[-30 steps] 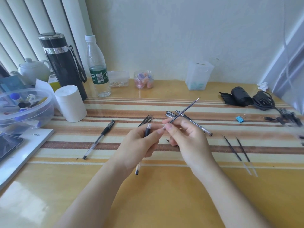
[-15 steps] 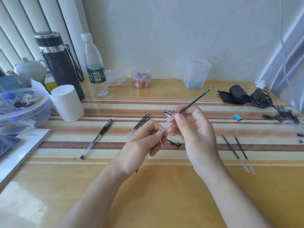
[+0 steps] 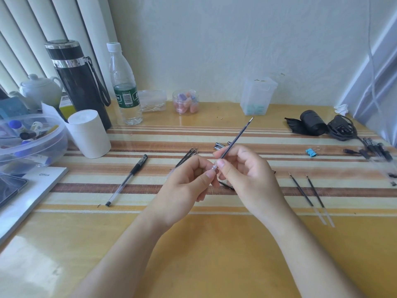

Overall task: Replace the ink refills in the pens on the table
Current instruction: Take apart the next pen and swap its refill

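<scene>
Dark ink refill (image 3: 236, 138) is out in the open here, not inside any barrel, so the person looks to be mid-swap on one pen. It's held up over the middle of the surface (image 3: 214, 244), about halfway between the left and right edges. It's tilted so the metal tip points up toward the far right corner and the clear tail sits low between the two hands. The right hand (image 3: 247, 175) pinches it between thumb and forefinger just above that tail, other fingers loosely curled. The left hand (image 3: 184, 186) has thumb and fingertips closed on the very end of the tail. Whether it's also hiding a barrel in there, can't tell.

Next move, best guess: it either goes down by the two loose refills (image 3: 300, 190) lying toward the right edge, or gets threaded into a barrel. Threading would want steady aim, since it's long and thin and the opening is narrow. One capped pen (image 3: 129, 179) lies toward the left edge. A bundle of refills (image 3: 186, 157) sits just behind the left hand, and silvery pen parts (image 3: 219, 145) just behind the right.

Looks-wise: slim, straight, dark most of its length, silver point, see-through back end
</scene>
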